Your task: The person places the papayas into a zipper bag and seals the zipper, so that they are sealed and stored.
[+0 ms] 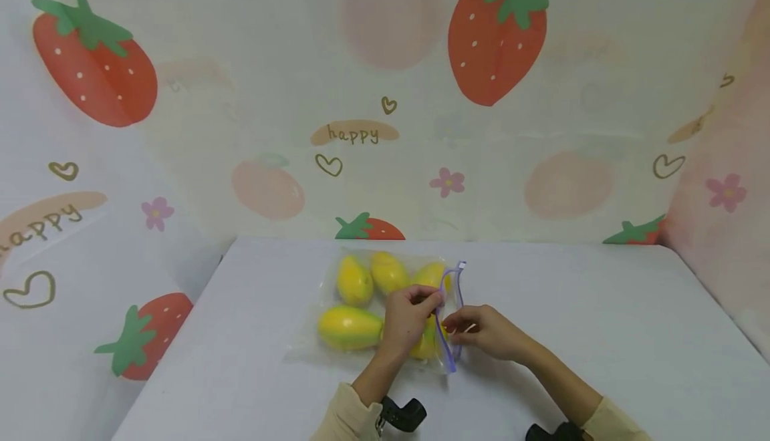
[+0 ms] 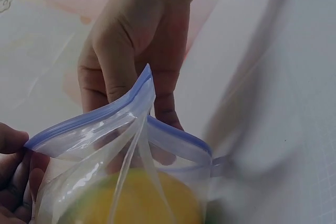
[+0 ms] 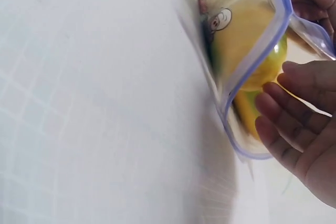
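A clear zip bag [image 1: 327, 294] with a purple zip strip [image 1: 444, 344] lies on the table, its mouth facing right. Several yellow-green mangoes [image 1: 349, 327] are inside it. My left hand [image 1: 406, 317] pinches the rim of the mouth between thumb and fingers; in the left wrist view the left fingertips [image 2: 14, 139] grip one end of the strip. At the mouth is my right hand [image 1: 487, 331], its fingers loosely bent. The right wrist view has the right fingers [image 3: 294, 116] at the gaping opening, close to a mango [image 3: 275, 59], with nothing visibly held.
The white table [image 1: 583, 307] runs back to a wall covering [image 1: 415, 127] printed with strawberries. Black wrist devices [image 1: 404, 414] sit on both forearms. More of the same printed covering stands at the left and right sides.
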A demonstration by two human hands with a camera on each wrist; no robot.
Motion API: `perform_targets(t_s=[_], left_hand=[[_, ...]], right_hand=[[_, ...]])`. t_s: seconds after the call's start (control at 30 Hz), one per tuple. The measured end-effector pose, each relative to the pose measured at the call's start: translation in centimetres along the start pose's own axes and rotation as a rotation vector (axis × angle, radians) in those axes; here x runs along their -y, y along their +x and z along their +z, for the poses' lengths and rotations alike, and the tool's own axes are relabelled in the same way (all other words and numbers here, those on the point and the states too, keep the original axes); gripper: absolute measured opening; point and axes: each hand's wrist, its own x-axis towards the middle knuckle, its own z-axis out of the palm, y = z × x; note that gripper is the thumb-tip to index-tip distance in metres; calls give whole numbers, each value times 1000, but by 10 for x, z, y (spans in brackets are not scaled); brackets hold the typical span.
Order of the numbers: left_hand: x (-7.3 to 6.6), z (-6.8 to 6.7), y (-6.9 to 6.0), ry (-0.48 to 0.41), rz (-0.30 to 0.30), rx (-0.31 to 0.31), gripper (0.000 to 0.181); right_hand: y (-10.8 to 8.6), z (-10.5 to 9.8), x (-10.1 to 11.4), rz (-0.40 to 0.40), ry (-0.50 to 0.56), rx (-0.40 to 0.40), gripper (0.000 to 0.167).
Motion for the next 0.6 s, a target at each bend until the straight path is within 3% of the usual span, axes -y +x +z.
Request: perform_targets(t_s=[0.23,0.6], left_hand=[[0,0,0,0,-3,3,20],[3,1,0,-5,9,9,20]], right_hand=[[-3,-1,-2,-4,21,-5,24],[-4,-4,-3,60,14,-143,26]])
